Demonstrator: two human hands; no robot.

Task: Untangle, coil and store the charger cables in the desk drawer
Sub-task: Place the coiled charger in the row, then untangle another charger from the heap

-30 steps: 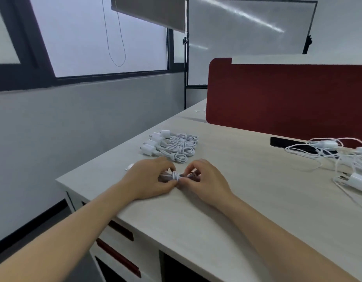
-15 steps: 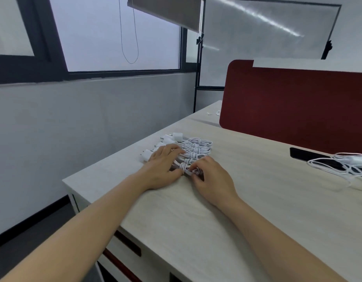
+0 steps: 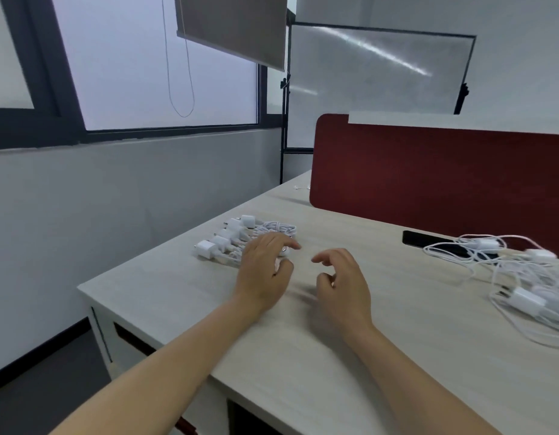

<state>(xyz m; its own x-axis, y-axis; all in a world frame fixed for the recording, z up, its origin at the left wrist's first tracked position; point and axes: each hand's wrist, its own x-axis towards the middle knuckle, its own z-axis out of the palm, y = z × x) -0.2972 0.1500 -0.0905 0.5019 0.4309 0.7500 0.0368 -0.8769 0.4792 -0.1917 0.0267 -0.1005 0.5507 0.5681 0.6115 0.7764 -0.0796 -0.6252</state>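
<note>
step: between cables; coils (image 3: 237, 237) are sitting in a row, centre-left on the tabletop (image 3: 397, 268)
left hand (image 3: 262, 271): fingers relaxed, hovering over the row's near end, gripping nothing
right hand (image 3: 342, 281): loosely curled, empty, hovering just beside
next: probably reaching for the tangle (image 3: 522, 277) at right edge, teasing one cable free

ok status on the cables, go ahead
Both hands empty: left hand over the coiled row, right hand beside it. Tangled pile at right, not yet coiled. Its cables lie across a phone.
</note>
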